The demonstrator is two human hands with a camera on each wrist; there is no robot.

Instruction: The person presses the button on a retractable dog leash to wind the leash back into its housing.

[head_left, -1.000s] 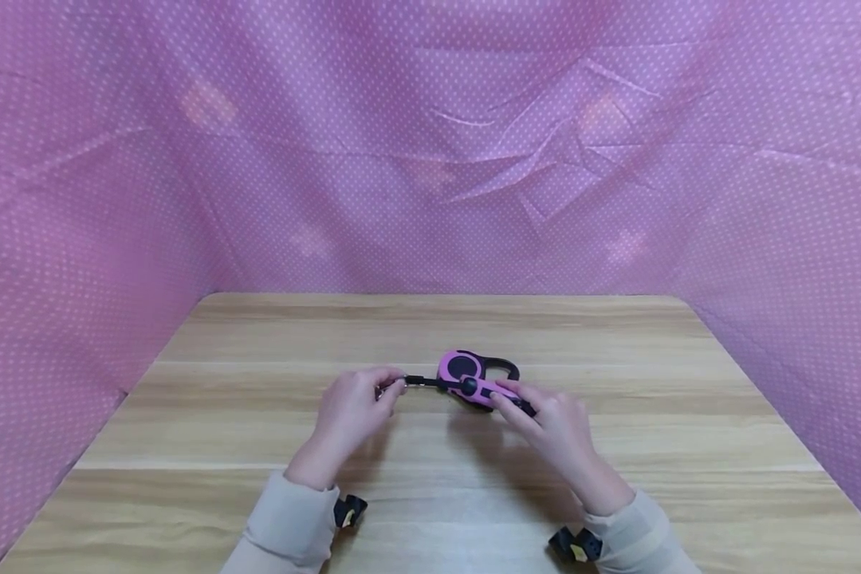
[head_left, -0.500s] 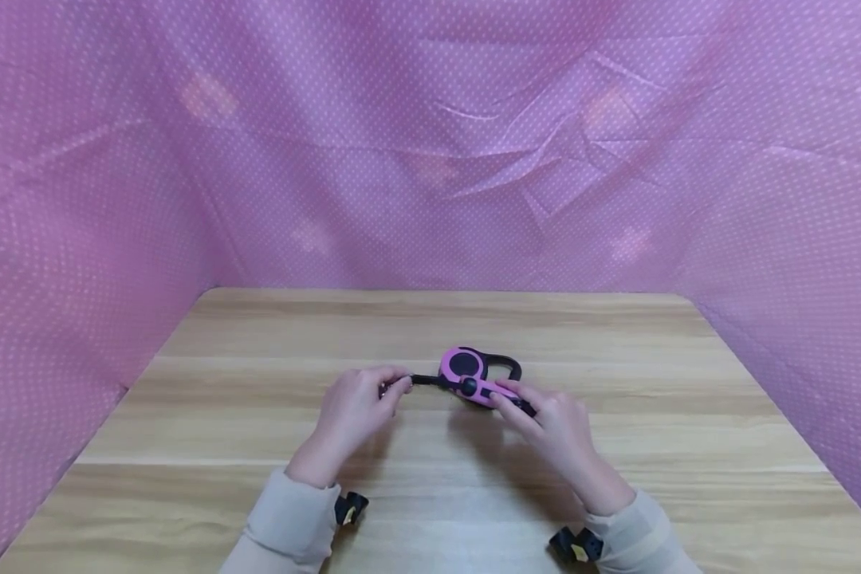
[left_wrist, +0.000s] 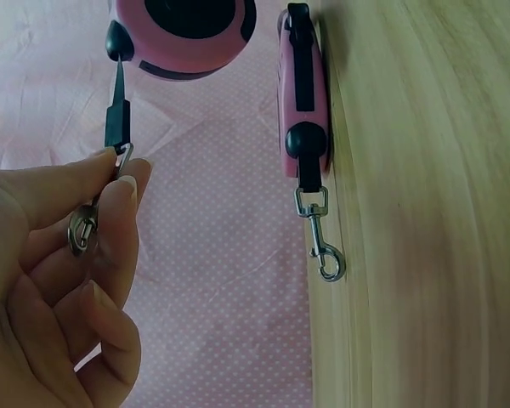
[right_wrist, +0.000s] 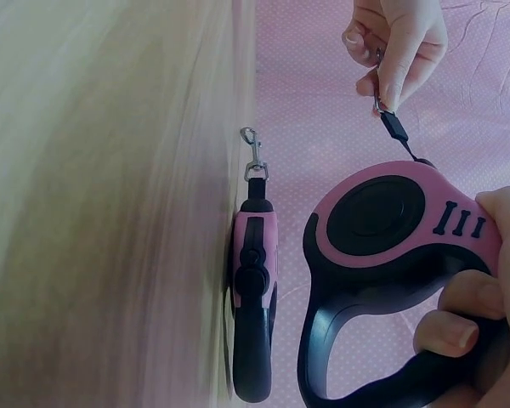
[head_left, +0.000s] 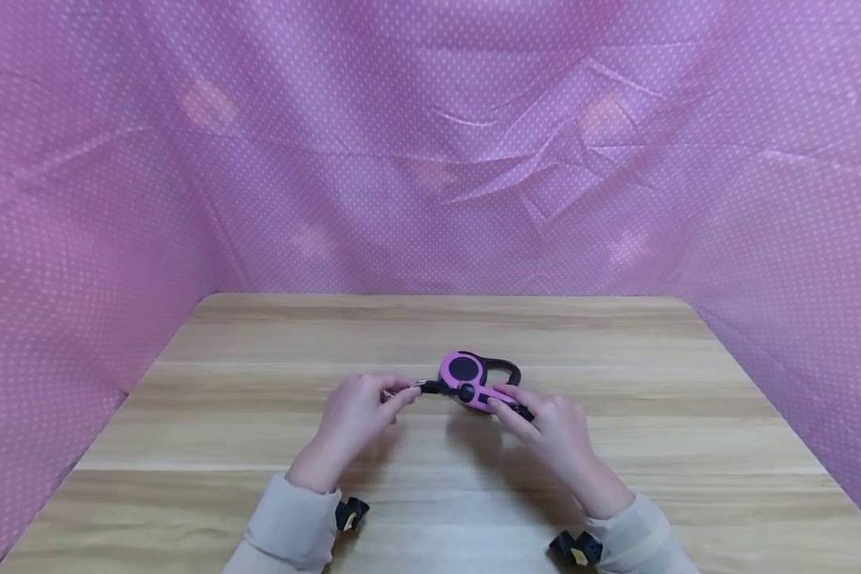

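My right hand (head_left: 556, 434) grips the black handle (right_wrist: 391, 391) of a pink and black retractable dog leash (right_wrist: 459, 223), held on edge above the table. Between thumb and fingers, my left hand (head_left: 359, 410) pinches the metal snap clip (left_wrist: 83, 231) at the end of its strap. Only a short piece of black strap (left_wrist: 117, 126) shows outside the casing. A second, matching leash (head_left: 463, 368) lies flat on the table just beyond the held one. Its own clip (left_wrist: 327, 259) hangs free of both hands in the left wrist view.
The wooden table (head_left: 430, 494) reaches back to a pink dotted cloth (head_left: 430, 223), which hangs behind it and at both sides. Small black devices sit at the cuffs, one by the left wrist (head_left: 351, 513) and one by the right wrist (head_left: 575, 548).
My left hand has shifted slightly right, toward the leash casing, and the strap between them looks shorter. My right hand keeps its grip in almost the same place.
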